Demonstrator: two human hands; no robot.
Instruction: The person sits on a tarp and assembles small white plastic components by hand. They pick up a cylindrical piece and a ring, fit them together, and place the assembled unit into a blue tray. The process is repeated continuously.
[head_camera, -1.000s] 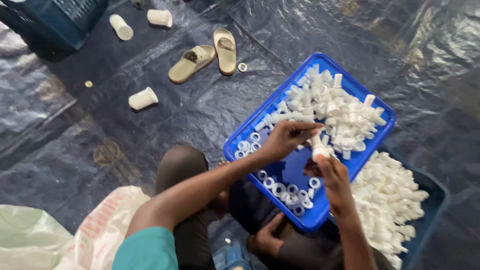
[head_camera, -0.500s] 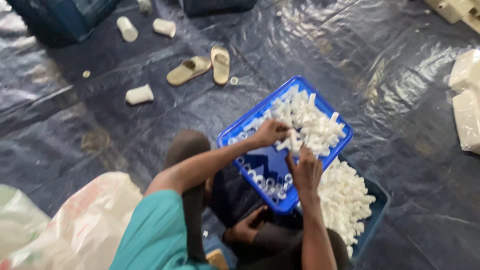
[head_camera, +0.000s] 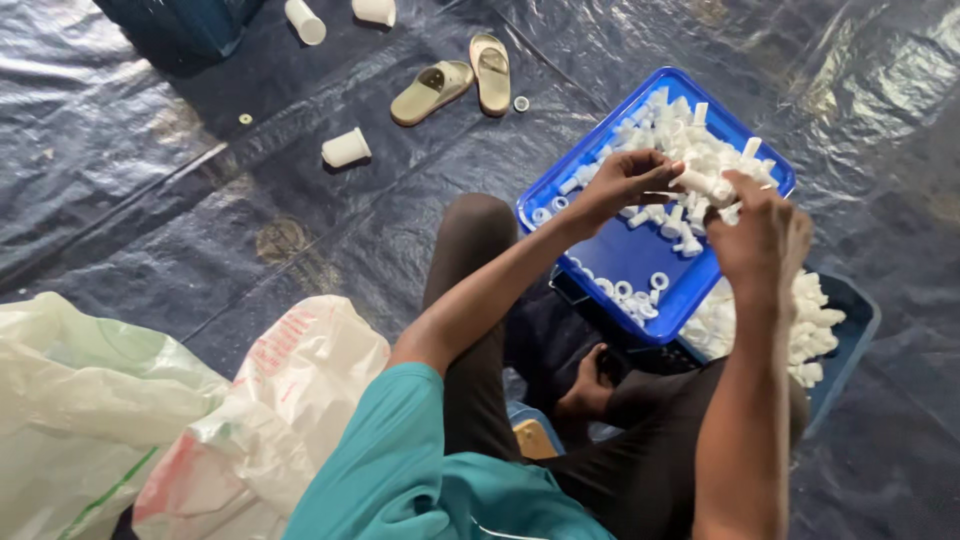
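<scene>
A blue plastic tray (head_camera: 628, 262) rests over my lap, with a heap of small white plastic fittings (head_camera: 690, 140) at its far end and several white rings (head_camera: 630, 292) near me. My left hand (head_camera: 622, 182) and my right hand (head_camera: 760, 232) meet above the heap, both gripping one white plastic fitting (head_camera: 696, 181) between them. Under the tray's right side a dark blue bin (head_camera: 850, 330) holds more white fittings (head_camera: 815, 320).
I sit on a dark blue tarpaulin (head_camera: 150, 190). A pair of beige sandals (head_camera: 460, 80) and several white cups (head_camera: 346, 148) lie on it ahead. Large plastic bags (head_camera: 150, 420) bulge at my left. A dark blue crate (head_camera: 180, 25) stands at the top left.
Both hands rose from the heap and came together, now holding one fitting between them. The view shifted, so the tray sits further right in the frame.
</scene>
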